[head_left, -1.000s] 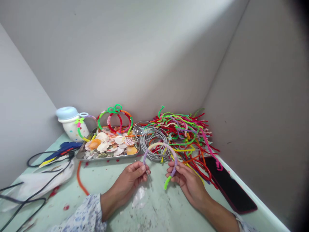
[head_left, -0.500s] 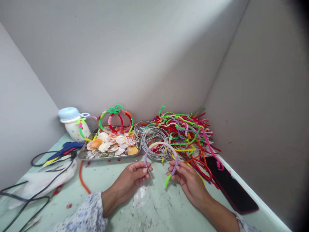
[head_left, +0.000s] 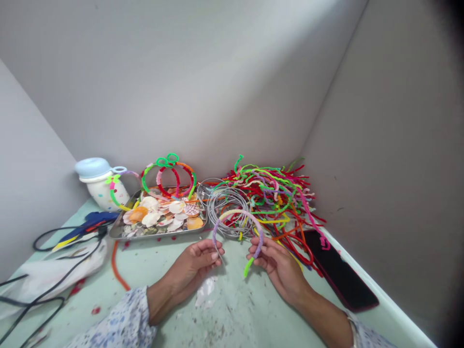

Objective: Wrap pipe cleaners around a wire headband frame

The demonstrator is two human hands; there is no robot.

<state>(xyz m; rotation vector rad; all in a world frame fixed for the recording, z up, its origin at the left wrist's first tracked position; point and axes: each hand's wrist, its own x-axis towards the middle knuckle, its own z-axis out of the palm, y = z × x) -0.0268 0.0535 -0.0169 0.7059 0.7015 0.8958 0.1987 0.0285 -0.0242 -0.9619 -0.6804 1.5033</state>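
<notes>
Between my two hands is a wire arch wrapped in pipe cleaner (head_left: 237,212), purple at the sides, pale yellow and pink over the top. My left hand (head_left: 197,265) pinches its left side, where a length of bare grey wire sticks out below the fingers. On the other side my right hand (head_left: 273,261) grips the purple part, and a bright green tip (head_left: 248,267) hangs below it. Just behind the arch lies a coil of grey wire (head_left: 217,212). A heap of coloured pipe cleaners (head_left: 270,186) spreads behind and to the right.
A metal tray (head_left: 155,236) of seashells (head_left: 152,217) holds finished-looking pipe-cleaner hoops (head_left: 169,181). To its left stand a white jar with blue lid (head_left: 101,186), blue-handled pliers (head_left: 89,224), black cables (head_left: 54,290) and a plastic bag (head_left: 68,270). A dark phone (head_left: 342,273) lies by the right edge.
The whole scene has shifted slightly left as the camera turned. Both hands keep hold of the wrapped arch, and my right fingers sit a little differently on it.
</notes>
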